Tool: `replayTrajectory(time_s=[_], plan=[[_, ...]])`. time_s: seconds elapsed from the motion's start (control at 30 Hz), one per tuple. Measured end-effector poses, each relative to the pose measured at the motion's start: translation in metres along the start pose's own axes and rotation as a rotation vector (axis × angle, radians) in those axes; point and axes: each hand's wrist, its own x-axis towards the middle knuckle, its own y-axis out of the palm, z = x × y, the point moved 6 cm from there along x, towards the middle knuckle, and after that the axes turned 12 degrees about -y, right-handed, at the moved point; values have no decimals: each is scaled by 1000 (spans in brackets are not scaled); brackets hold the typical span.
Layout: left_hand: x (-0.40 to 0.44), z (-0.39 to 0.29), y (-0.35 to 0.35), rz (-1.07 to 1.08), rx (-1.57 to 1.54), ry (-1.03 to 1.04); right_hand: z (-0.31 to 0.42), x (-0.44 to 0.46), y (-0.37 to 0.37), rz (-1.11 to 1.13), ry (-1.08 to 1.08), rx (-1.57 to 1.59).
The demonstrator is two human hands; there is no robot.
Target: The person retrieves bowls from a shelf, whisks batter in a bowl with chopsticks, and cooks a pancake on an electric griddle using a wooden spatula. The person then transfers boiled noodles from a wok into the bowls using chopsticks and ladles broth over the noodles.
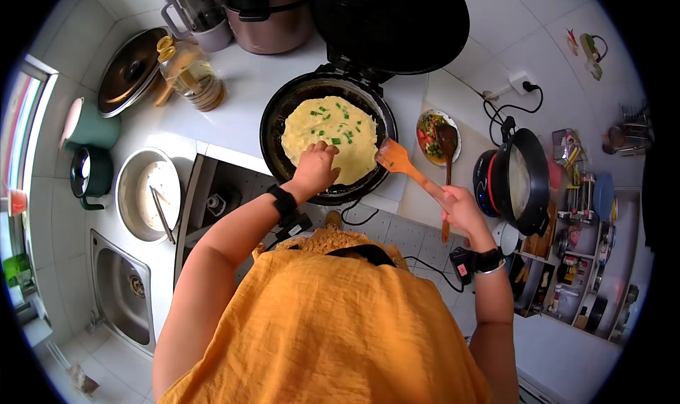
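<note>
In the pan, the roundish pancake lies under our nearer left hand, fingers loosely spread; our right hand wraps its fingers round the spatula, slanting leftward to the pancake's right edge.

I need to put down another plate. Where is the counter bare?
The white counter is bare between oil bottle and black pan. A smaller patch separates the oil bottle and steel bowl. Right of the black pan is more crowded: plate, wooden spoon, wok.
</note>
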Motion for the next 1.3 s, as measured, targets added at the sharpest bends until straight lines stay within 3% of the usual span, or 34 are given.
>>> replayTrajectory(time_s=[0.07,0.17,0.27,0.57,0.67,0.9,1.07,1.17,1.3], plan=[[6,-7,14,20,24,0,-16,1,4,41,148,313],[15,-19,27,43,141,-51,-20,0,1,47,141,402],[25,-33,37,-38,156,-16,-25,0,0,53,117,415],[41,-57,61,112,402,-68,-30,6,-1,102,118,425],[46,-44,72,26,399,-88,-32,7,-2,97,118,446],[52,-29,53,-156,131,-171,-28,10,-13,66,58,196],[52,-17,43,-147,-127,-183,-70,16,10,220,205,573],[45,-24,35,-133,-207,-206,-88,46,61,200,125,717],[29,-35,13,-202,-103,-73,-77,62,81,213,-6,850]])
